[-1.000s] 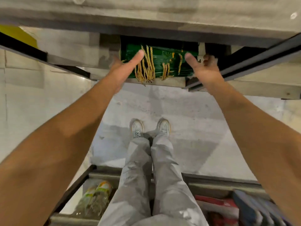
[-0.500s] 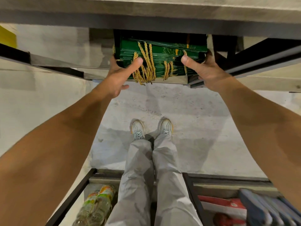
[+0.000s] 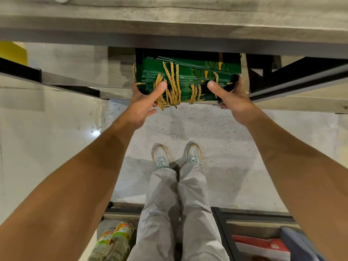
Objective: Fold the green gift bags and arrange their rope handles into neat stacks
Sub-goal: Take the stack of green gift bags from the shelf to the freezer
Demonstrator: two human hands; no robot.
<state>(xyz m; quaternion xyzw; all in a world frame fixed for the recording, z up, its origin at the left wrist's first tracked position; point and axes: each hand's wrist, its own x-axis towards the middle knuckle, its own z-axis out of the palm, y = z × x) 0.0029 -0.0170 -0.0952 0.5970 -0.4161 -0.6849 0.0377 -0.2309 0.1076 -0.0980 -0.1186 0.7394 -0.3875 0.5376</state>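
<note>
A thick stack of flat green gift bags [image 3: 190, 72] with gold print lies on a shelf under a grey tabletop. Gold rope handles [image 3: 172, 87] hang in bunches over its near edge. My left hand [image 3: 145, 102] grips the stack's left end, thumb on top beside the ropes and fingers underneath. My right hand [image 3: 229, 97] grips the right end the same way, thumb on top. The far part of the stack is hidden under the tabletop.
The grey tabletop edge [image 3: 169, 31] runs across the top. Black metal frame bars [image 3: 293, 80] flank the shelf. My legs and shoes [image 3: 177, 155] stand on concrete floor. Below, a low rack holds bottles [image 3: 113, 242] and red and blue packets [image 3: 263, 247].
Both hands went from reaching with open fingers to closing round the ends of the stack. The stack has come slightly out toward me from the shelf.
</note>
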